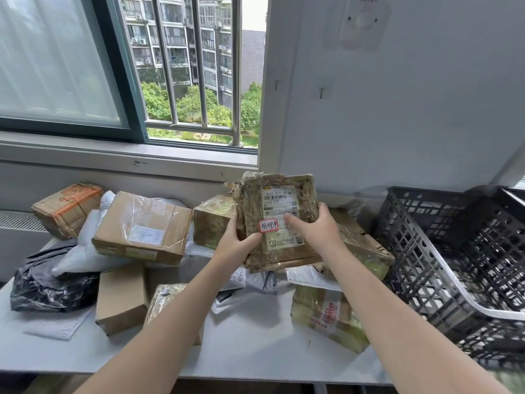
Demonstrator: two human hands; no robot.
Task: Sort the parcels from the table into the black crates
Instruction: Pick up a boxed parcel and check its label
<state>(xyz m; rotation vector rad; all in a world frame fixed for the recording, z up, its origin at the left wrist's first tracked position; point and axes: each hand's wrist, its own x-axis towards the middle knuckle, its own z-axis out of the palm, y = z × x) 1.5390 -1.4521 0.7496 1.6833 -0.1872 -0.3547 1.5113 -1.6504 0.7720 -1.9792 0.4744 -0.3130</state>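
So both hands (237,240) (318,227) clamp a taped parcel (279,223), label up; next, swing right into the crate (443,251)

A room in an upper-storey flat or small office, used as a makeshift parcel-sorting spot: a sliding window (119,66) with metal bars (199,81) faces apartment blocks (176,38) and treetops, while taped parcels (142,226) crowd a plain grey desk (255,351) beside black crates (454,265).
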